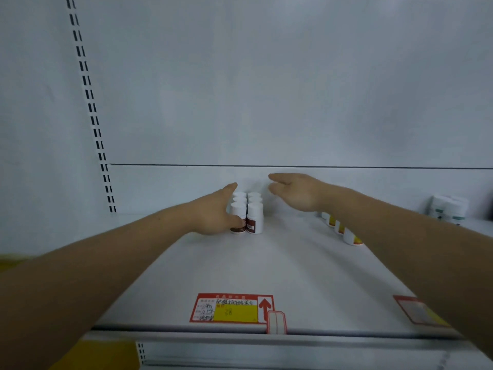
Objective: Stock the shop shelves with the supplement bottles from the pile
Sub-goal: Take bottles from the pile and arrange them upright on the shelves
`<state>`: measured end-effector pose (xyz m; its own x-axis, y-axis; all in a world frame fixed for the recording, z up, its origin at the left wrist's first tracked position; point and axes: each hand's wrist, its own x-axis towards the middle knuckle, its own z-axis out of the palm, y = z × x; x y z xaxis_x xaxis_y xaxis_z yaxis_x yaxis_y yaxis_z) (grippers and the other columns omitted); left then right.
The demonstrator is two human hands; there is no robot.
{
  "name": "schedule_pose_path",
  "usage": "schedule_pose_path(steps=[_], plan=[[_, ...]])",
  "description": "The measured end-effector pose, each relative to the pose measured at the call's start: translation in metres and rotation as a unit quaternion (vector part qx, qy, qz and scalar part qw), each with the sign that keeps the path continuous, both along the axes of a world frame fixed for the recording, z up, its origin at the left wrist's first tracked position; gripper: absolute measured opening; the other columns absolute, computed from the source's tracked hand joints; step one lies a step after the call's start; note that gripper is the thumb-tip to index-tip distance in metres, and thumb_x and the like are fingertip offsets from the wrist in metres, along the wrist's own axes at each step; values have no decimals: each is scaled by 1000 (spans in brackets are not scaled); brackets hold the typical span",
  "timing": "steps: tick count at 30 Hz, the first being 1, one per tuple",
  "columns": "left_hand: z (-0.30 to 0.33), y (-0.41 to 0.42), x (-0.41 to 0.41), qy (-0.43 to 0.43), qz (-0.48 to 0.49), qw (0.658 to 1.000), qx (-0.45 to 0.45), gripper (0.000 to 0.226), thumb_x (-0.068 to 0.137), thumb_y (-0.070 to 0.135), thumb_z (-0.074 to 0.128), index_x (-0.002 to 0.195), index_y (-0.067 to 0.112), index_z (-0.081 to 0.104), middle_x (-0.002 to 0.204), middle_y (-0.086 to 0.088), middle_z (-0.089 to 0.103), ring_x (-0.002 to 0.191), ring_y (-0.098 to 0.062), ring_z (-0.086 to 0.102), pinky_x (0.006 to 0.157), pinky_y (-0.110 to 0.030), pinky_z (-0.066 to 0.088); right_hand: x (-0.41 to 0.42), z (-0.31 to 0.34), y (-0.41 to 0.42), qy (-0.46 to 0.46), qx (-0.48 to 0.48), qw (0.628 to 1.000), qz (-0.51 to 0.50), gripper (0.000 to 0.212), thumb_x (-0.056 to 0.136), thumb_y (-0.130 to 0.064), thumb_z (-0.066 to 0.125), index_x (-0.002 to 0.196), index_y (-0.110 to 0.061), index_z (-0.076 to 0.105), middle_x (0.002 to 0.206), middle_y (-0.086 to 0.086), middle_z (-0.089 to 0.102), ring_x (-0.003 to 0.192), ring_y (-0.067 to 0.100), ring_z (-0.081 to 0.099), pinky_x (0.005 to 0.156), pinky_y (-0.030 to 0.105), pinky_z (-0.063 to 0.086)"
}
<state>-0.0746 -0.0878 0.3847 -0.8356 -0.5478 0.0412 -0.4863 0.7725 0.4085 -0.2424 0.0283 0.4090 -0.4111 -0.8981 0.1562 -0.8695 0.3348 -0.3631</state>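
Left hand (213, 214): flat, fingers straight, its grip apart, pressed on the left side of the brown-label bottles (246, 212).
Right hand (296, 192): grip apart, holding nothing, up and just right of the bottles.
Bottles: two neat rows, at the back of the shelf (266, 263), between both hands.
Yellow-label bottles (344, 231): under the right arm.
Risk: a hard push could tip the rows; the arm could knock the yellow ones.

Head view: looks forward and slightly down from close range across a white shelf (240, 268) toward its back panel (266, 89).
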Motion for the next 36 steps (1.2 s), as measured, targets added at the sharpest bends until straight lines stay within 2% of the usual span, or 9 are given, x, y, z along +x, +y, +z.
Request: schedule_pose_path(steps=[4, 7, 10, 13, 20, 23, 28, 32, 36], plan=[[16, 16, 1, -20, -20, 997, -68, 78, 87, 41, 59, 150, 20, 17, 157, 5, 16, 144, -10, 15, 110, -24, 18, -15, 11, 18, 74, 30, 997, -26, 55, 100, -48, 33, 150, -25, 29, 158, -1, 22, 145, 19, 18, 114, 29, 16], [19, 36, -5, -11, -41, 996, -82, 54, 88, 38, 59, 135, 23, 37, 151, 4, 30, 134, -2, 26, 97, -17, 25, -25, 15, 33, 93, 43, 994, -33, 56, 99, -50, 32, 150, -27, 28, 159, -2, 21, 145, 20, 18, 115, 32, 15], [19, 59, -16, -22, -50, 994, -99, 76, 90, 46, 55, 150, 26, 14, 159, 7, 8, 144, -11, 13, 111, -24, 15, -34, 19, 56, 96, 39, 993, -55, 55, 99, -51, 33, 149, -29, 30, 158, -2, 23, 145, 21, 19, 115, 34, 15], [15, 84, -29, -30, -79, 992, -95, 78, 90, 48, 53, 151, 27, 10, 159, 6, 5, 145, -14, 10, 114, -27, 13, -43, 21, 85, 95, 31, 991, -89, 52, 99, -48, 35, 147, -28, 33, 157, -2, 25, 144, 21, 21, 115, 35, 16], [-1, 123, -63, -28, -119, 992, -28, 81, 89, 47, 56, 151, 21, 12, 158, 1, 17, 142, -18, 23, 111, -27, 21, -46, 17, 145, 96, 57, 982, -150, 53, 100, -44, 34, 149, -24, 30, 158, 0, 24, 144, 20, 21, 113, 28, 17], [-5, 138, -71, -15, -115, 993, 13, 79, 90, 42, 58, 150, 21, 12, 155, -1, 25, 138, -18, 31, 101, -20, 26, -54, 13, 158, 89, 60, 983, -151, 54, 100, -43, 35, 150, -23, 29, 157, 2, 25, 144, 21, 23, 113, 30, 19], [-8, 155, -91, 34, -94, 993, 59, 78, 88, 35, 62, 148, 26, 14, 142, 0, 43, 109, -13, 46, 85, -19, 32, -76, 3, 163, 74, 70, 987, -124, 59, 98, -40, 44, 150, -18, 26, 156, 6, 27, 142, 24, 25, 112, 32, 22], [-9, 159, -112, 72, -61, 993, 63, 80, 85, 39, 65, 146, 25, 16, 141, 0, 43, 107, -11, 45, 86, -22, 35, -100, -2, 151, 83, 98, 989, -79, 60, 85, -44, 57, 135, -14, 41, 140, 10, 45, 125, 27, 44, 95, 33, 38], [-14, 167, -129, 81, -31, 994, 65, 78, 86, 41, 63, 148, 25, 17, 144, 3, 42, 117, -15, 47, 89, -20, 33, -127, -10, 133, 94, 126, 987, -6, 78, 67, -54, 57, 135, -18, 42, 136, 9, 49, 116, 26, 50, 81, 28, 33]])
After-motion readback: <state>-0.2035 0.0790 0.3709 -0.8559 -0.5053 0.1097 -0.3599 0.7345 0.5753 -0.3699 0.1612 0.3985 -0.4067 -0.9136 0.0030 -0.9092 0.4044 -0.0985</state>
